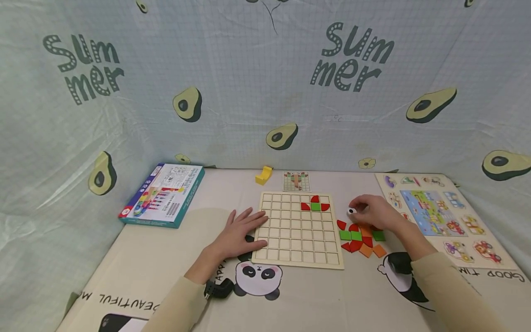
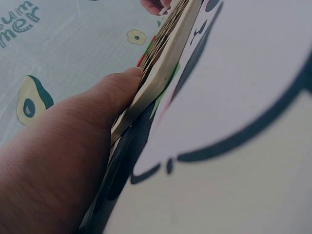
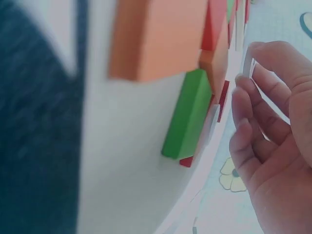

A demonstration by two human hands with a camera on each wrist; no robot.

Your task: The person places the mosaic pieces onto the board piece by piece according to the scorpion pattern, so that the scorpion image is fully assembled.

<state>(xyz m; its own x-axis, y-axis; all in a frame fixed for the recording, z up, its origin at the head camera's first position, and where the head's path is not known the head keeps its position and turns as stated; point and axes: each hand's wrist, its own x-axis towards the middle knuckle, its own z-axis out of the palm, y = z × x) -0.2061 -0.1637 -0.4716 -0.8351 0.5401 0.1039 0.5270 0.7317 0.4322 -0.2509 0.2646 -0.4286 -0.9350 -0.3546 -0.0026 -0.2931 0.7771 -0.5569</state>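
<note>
My left hand (image 1: pixel 240 233) rests along the left edge of a wooden grid board (image 1: pixel 290 235), its fingers spread and straight. In the left wrist view the thumb (image 2: pixel 114 90) lies against the board's rim. Near the board's upper right, several red quarter-round pieces surround a green square (image 1: pixel 316 207). Beyond the right edge my right hand (image 1: pixel 375 212) pinches a small white piece with a black dot (image 1: pixel 351 210) between thumb and fingertips. Under and in front of that hand lies a loose pile of red, green and orange pieces (image 1: pixel 355 235); the hand hides some of it.
A small pattern card (image 1: pixel 296 181) lies behind the board, beside a yellow block (image 1: pixel 263 175). At the left is a flat box (image 1: pixel 162 195). On the right lies a wooden picture puzzle (image 1: pixel 483 246), partly covered by the right arm. A printed curtain (image 1: pixel 232 83) hangs behind.
</note>
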